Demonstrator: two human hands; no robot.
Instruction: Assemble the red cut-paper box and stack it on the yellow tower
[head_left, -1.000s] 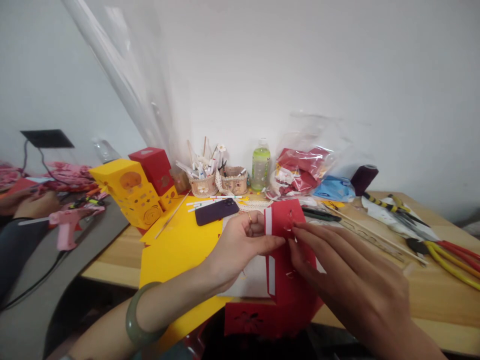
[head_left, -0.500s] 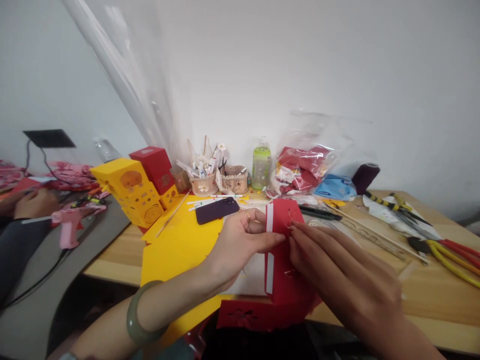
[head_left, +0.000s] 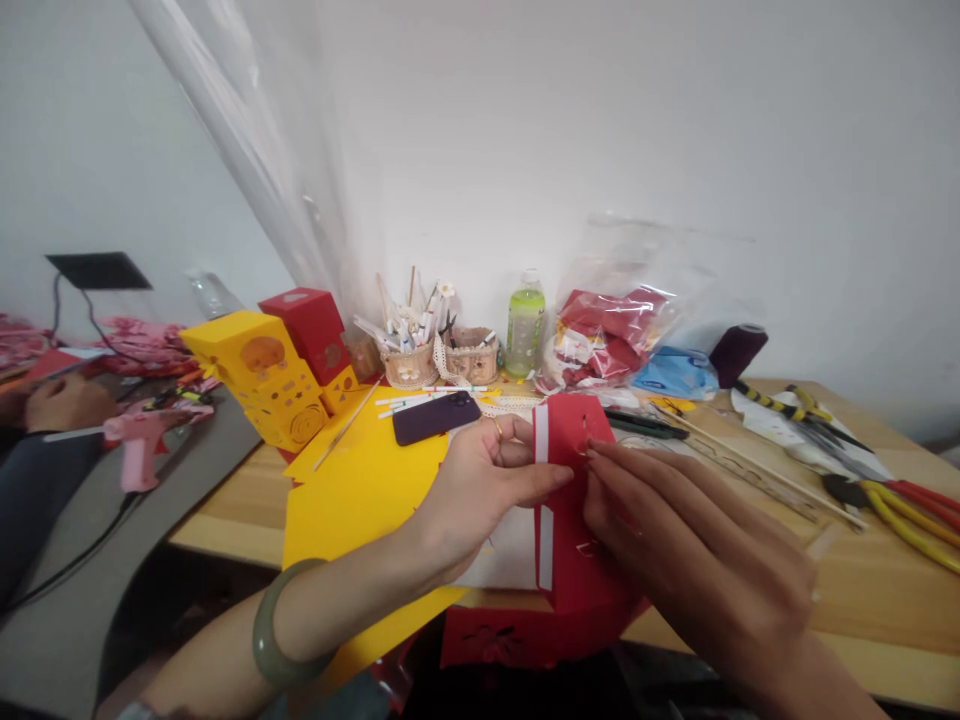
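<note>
A folded piece of red card (head_left: 568, 560) stands in front of me, with cut-out shapes in its face and a white strip along its left edge. My left hand (head_left: 487, 490) grips that edge, thumb on the front and fingers behind. My right hand (head_left: 705, 540) is closed at the card's right side, its fingertips pinched at a small cut-out near the top. Whether something small sits in that pinch is hidden. Below hangs another red part with a flower-like cut-out (head_left: 491, 640); I cannot tell whether it joins the card.
Yellow card sheets (head_left: 352, 500) and a dark phone (head_left: 436, 418) lie left of my hands. Yellow (head_left: 259, 375) and red boxes (head_left: 309, 330) stand behind. Pliers (head_left: 911, 510) and sticks lie at right. At far left are a pink glue gun (head_left: 139, 450) and another person's hand (head_left: 71, 402).
The whole view has shifted slightly. Both hands keep their places on the red card, with only a very small movement of the right fingertips.
</note>
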